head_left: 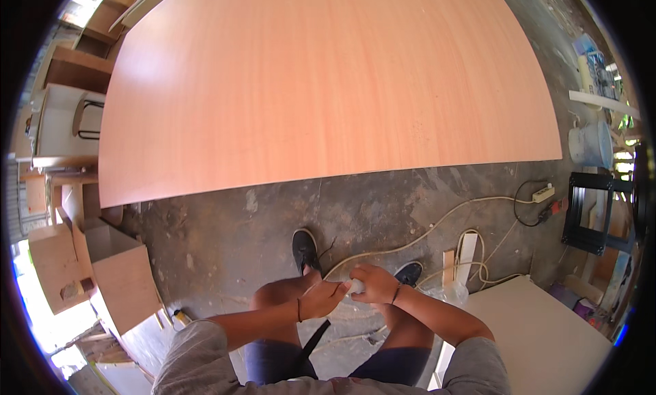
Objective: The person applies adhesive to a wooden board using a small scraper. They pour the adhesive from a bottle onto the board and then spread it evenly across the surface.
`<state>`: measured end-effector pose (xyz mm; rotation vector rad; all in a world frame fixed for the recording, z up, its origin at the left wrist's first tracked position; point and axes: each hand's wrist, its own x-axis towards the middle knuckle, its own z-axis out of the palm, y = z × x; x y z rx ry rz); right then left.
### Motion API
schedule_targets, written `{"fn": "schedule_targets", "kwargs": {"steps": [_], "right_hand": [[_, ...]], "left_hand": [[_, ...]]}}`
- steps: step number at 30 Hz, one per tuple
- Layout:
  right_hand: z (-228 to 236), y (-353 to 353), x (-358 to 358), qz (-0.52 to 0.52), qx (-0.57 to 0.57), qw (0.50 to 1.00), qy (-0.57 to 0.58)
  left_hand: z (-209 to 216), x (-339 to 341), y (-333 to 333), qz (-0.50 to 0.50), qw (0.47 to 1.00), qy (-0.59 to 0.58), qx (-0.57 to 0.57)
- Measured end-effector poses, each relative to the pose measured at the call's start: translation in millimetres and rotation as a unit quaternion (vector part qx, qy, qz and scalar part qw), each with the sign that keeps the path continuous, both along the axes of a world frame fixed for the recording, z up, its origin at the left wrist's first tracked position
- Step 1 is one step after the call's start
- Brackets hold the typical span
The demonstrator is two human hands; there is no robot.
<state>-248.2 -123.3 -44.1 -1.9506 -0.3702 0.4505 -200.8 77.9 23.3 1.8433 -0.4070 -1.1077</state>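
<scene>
My two hands meet in front of my knees. Between them is a small whitish rounded object (pixel 356 286), mostly covered by fingers; its kind cannot be made out. My left hand (pixel 324 298) is closed with its fingertips against the object's left side. Curled over the object from the right is my right hand (pixel 376 284), also closed. A dark flat strip (pixel 316 343) slants up from my lap, below the left hand and apart from it.
A large wood-grain panel (pixel 328 87) spans the far side. On the concrete floor, a pale cable (pixel 424 236) runs to a power strip (pixel 543 193) at the right. Wooden boxes (pixel 123 275) stand left; a white board (pixel 533 327) lies near right, a black frame (pixel 588 214) beyond it.
</scene>
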Motion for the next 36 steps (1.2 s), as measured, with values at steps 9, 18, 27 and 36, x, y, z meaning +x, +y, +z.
{"fn": "schedule_targets", "kwargs": {"steps": [9, 18, 27, 36], "right_hand": [[139.2, 100.1, -6.9, -0.008, 0.095, 0.986, 0.137], [187.6, 65.1, -34.8, 0.002, -0.058, 0.986, 0.155], [59.7, -10.9, -1.7, 0.061, -0.272, 0.945, 0.169], [208.4, 306.4, 86.2, 0.109, -0.265, 0.953, 0.1]], "left_hand": [[150.8, -185.9, 138.4, 0.472, 0.803, 0.363, 0.023], [102.2, -455.6, 326.5, 0.515, 0.683, 0.17, 0.489], [157.8, -361.7, 287.9, 0.778, 0.552, 0.139, 0.266], [211.3, -308.0, 398.0, 0.859, 0.464, -0.017, 0.213]]}}
